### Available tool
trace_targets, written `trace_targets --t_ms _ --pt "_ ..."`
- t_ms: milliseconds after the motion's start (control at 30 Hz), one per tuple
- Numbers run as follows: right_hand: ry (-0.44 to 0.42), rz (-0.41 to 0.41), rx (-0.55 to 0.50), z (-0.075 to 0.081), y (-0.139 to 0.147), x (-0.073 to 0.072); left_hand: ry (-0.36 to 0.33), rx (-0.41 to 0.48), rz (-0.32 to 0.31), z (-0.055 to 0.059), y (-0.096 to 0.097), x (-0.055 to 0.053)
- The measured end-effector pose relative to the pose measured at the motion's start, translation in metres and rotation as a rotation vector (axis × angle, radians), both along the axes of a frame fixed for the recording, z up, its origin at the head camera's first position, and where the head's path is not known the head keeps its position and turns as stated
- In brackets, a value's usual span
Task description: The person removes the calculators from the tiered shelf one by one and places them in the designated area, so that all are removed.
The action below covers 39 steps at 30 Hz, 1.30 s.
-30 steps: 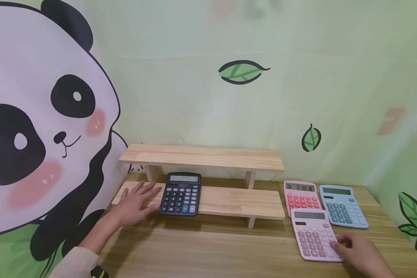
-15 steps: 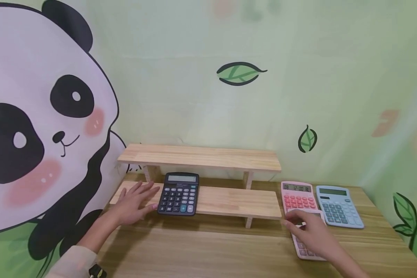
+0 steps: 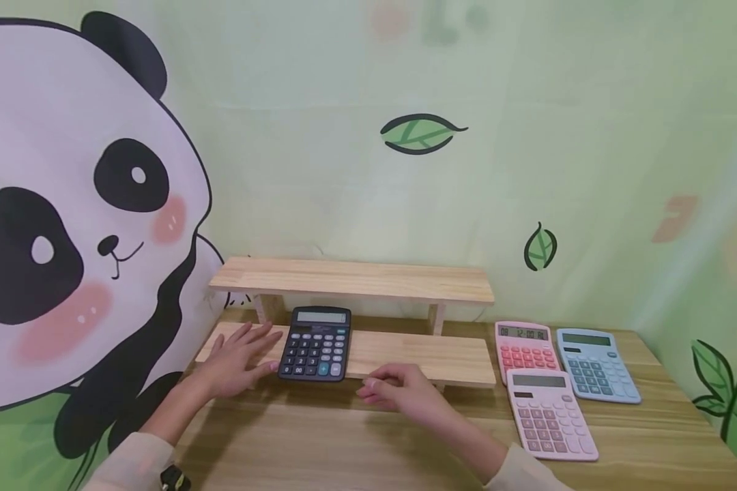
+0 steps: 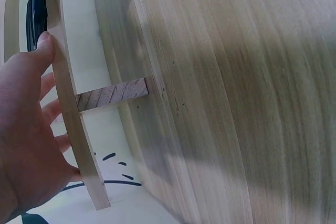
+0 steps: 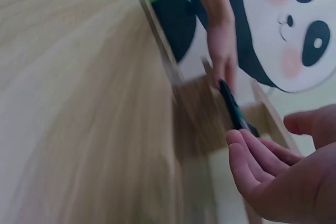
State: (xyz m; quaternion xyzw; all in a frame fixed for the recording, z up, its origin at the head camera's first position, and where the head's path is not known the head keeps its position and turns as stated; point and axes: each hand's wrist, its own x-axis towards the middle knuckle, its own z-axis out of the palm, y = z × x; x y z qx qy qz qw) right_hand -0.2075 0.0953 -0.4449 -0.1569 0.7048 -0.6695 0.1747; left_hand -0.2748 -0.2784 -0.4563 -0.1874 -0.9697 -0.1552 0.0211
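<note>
A black calculator (image 3: 316, 344) stands on the lower step of a two-tier wooden shelf (image 3: 424, 354), tilted back with its keys facing me. My left hand (image 3: 230, 365) rests on that step to its left, fingers spread and the thumb at the calculator's lower left edge. In the left wrist view the same thumb (image 4: 44, 45) lies beside the calculator's dark side (image 4: 38, 6). My right hand (image 3: 408, 392) is in front of the step, right of the calculator and apart from it. Its fingers (image 5: 257, 161) are loosely bent and hold nothing.
On the wooden table (image 3: 319, 443), right of the shelf, lie a coral pink calculator (image 3: 528, 356), a blue calculator (image 3: 598, 365) and a pale pink calculator (image 3: 553, 419) overlapping the coral one. The upper shelf board (image 3: 356, 279) runs behind. A panda-printed cloth (image 3: 282, 170) hangs at the back.
My right hand has left the pale pink calculator and moved left across the table to the front of the shelf. The left hand and the black calculator stay in place.
</note>
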Motion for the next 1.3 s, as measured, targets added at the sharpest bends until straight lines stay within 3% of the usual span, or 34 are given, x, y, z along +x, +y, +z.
trace_targets --t_ms 367,533,700,1000,1300 --pt "-0.202 -0.106 -0.097 -0.023 -0.058 -0.010 0.024 0.015 -0.014 0.000 0.002 0.001" --pt "-0.235 -0.152 -0.132 -0.028 -0.070 -0.012 0.039 0.021 -0.023 0.000 0.002 0.001" --pt "-0.230 -0.165 -0.134 -0.032 -0.068 -0.007 0.044 0.024 -0.019 0.000 0.002 0.000" --pt "-0.256 -0.078 -0.169 -0.049 -0.048 0.015 0.062 0.028 -0.021 0.002 -0.001 0.006" --pt "-0.277 -0.089 -0.232 -0.053 -0.048 0.012 0.036 0.017 -0.003 0.003 0.003 0.005"
